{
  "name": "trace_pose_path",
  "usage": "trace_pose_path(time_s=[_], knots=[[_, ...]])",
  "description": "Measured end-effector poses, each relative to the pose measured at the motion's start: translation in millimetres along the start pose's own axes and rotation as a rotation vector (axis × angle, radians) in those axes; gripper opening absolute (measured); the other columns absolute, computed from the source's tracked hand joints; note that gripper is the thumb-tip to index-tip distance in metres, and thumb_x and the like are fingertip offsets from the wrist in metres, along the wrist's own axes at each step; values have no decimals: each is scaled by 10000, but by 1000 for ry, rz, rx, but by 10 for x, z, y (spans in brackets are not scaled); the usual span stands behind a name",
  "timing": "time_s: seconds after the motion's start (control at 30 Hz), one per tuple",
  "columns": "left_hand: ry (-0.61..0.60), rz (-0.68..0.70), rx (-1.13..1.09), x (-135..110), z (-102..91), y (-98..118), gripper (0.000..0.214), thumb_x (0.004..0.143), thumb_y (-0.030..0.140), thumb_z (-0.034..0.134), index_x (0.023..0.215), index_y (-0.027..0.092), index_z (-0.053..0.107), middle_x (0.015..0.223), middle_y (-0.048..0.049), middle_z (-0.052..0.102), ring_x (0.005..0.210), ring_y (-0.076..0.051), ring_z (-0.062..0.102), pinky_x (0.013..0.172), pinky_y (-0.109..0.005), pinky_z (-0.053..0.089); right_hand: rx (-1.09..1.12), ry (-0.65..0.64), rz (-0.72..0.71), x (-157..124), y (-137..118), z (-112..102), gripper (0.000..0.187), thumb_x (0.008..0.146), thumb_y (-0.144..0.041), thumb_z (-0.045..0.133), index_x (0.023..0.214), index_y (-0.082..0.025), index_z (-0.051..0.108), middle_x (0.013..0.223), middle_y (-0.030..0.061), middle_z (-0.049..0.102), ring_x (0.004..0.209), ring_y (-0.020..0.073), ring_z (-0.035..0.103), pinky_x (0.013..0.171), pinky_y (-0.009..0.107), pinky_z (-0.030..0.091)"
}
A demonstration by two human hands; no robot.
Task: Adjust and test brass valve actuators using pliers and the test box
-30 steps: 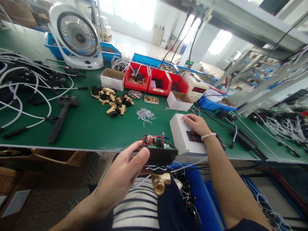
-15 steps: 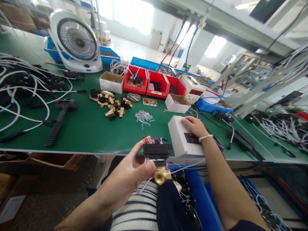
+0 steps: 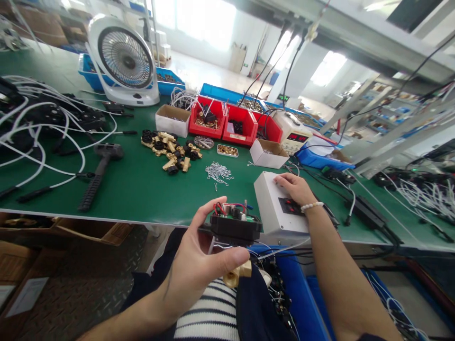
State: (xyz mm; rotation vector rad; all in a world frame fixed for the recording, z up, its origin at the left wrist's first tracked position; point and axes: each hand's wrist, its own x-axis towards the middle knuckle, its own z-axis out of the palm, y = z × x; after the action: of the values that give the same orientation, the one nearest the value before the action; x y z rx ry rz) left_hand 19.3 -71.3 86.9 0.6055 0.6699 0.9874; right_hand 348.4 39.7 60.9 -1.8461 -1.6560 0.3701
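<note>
My left hand is closed around a motorized valve with a black actuator housing and a brass valve body below. The housing is open on top, showing red wires and a green circuit board. It hangs in front of the bench edge. My right hand, a beaded bracelet at its wrist, lies on a white control box with dark switches. Its fingertips are drawn together on the box's top face, on something too small to make out.
On the green bench lie metal clips, brass fittings and a hammer. Behind are red bins, a power supply and a fan. Cables tangle at both sides; a blue crate stands below.
The valve has tilted in my left hand, so more of its circuit board shows. My left thumb reaches further across it. The right hand stays on the box; the view has shifted slightly.
</note>
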Motion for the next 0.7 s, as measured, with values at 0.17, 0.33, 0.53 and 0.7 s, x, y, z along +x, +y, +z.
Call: trace_pose_path(time_s=[0.17,0.33,0.53,0.7], knots=[[35,42,1,-2,8,10,731,562,248,896,1207,285,553,1072,-8,707,884,-192,701,869,-308,548,9,1,2,8,20,4,340,756,-543,595,721,-216,680,809,58,742,802,240,649,800,370,500],[69,31,-12,22,10,40,667,584,238,885,1170,270,569,1026,9,710,836,-174,696,824,-292,555,12,0,17,15,41,21,371,756,-552,580,756,-198,689,829,69,740,780,228,645,815,381,501],[30,3,36,43,-52,72,710,676,277,857,1287,268,497,1096,-24,706,1016,-238,682,926,-353,528,5,-2,24,20,49,24,367,771,-546,579,768,-196,692,823,71,735,781,226,641,812,377,505],[-38,-11,45,56,-109,77,731,703,310,845,1323,267,460,1183,-54,688,1074,-269,671,961,-381,520,-12,1,20,18,49,11,348,788,-528,575,766,-201,689,801,64,720,786,225,634,793,360,501]])
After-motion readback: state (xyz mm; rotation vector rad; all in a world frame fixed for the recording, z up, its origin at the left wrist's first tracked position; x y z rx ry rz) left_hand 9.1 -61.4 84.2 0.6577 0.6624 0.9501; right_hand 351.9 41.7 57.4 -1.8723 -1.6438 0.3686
